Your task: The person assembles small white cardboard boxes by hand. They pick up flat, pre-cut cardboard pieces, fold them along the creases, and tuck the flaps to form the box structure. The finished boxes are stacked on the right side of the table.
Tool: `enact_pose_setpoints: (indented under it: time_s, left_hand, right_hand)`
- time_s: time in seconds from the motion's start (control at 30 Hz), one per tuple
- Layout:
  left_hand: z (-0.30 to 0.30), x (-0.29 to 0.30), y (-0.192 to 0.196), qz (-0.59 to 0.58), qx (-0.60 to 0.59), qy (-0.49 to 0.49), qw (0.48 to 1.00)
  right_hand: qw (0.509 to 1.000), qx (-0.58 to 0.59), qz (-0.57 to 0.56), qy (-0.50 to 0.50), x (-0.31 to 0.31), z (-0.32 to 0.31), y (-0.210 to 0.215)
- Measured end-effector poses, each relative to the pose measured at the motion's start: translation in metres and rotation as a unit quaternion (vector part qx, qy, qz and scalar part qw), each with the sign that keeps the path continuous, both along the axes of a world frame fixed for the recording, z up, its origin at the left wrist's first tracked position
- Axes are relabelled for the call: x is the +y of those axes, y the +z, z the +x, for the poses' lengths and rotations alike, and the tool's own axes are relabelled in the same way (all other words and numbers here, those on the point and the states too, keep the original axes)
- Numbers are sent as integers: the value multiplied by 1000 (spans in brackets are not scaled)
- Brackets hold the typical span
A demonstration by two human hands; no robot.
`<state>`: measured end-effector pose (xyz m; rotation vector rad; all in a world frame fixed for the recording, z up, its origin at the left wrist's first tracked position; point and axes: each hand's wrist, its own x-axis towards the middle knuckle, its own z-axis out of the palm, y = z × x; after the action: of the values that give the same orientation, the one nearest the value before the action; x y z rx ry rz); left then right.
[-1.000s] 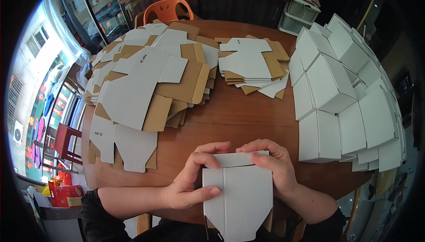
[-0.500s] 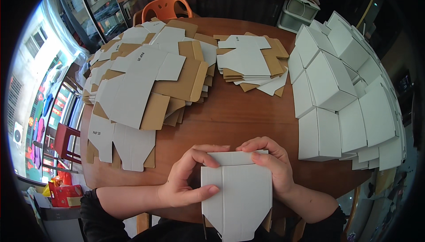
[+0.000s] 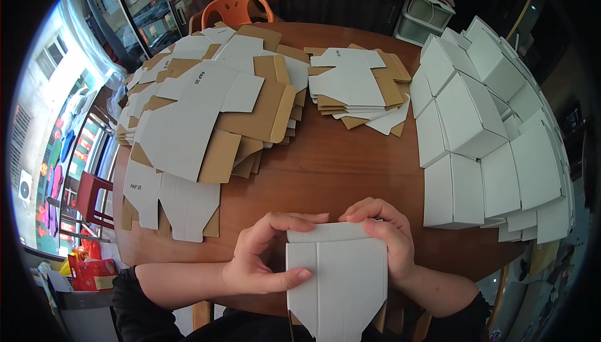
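Between my two hands, at the table's near edge, is a partly folded white cardboard box (image 3: 344, 279). Its narrow top flap lies toward the far side, and its tapered panel points at me. My left hand (image 3: 266, 257) grips the left side, thumb on the front panel and fingers behind the upper edge. With thumb and curled fingers, my right hand (image 3: 385, 235) holds the upper right corner at the flap. Brown inner cardboard shows slightly at the lower sides. The fingertips behind the box are partly hidden.
Flat white-and-brown box blanks (image 3: 181, 117) lie heaped on the left of the wooden table (image 3: 338, 160). A smaller stack of blanks (image 3: 350, 85) sits at the far middle. Folded white boxes (image 3: 469, 117) are piled high on the right. An orange chair (image 3: 236, 9) stands beyond.
The box has shifted slightly toward me, and both hands moved with it. My left index finger has come off the front of the flap to its far edge.
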<state>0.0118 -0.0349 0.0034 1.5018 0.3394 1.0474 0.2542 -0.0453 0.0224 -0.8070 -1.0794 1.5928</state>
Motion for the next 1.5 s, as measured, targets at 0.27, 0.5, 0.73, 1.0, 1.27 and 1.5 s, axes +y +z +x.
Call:
enact_pose_setpoints:
  time_s: [0.27,0.5,0.73,1.0,1.27,1.5]
  left_hand:
    - [1,-3,0,-30,-33,-2,999]
    - [0,-2,-2,-21,-35,-7,999]
    - [0,-4,2,57,-10,38,998]
    - [2,4,10,191,19,54,980]
    - [-4,7,12,125,115,116,979]
    - [-7,9,10,-2,63,132,989]
  right_hand:
    - [999,9,1,-31,-5,-2,-2]
    - [998,-16,45,-32,-7,-2,-3]
    - [991,-75,105,-34,-13,-3,0]
    - [992,-65,112,-4,-14,1,-5]
    - [969,-44,242,-11,3,-3,-20]
    - [832,-212,509,63,3,-5,-8]
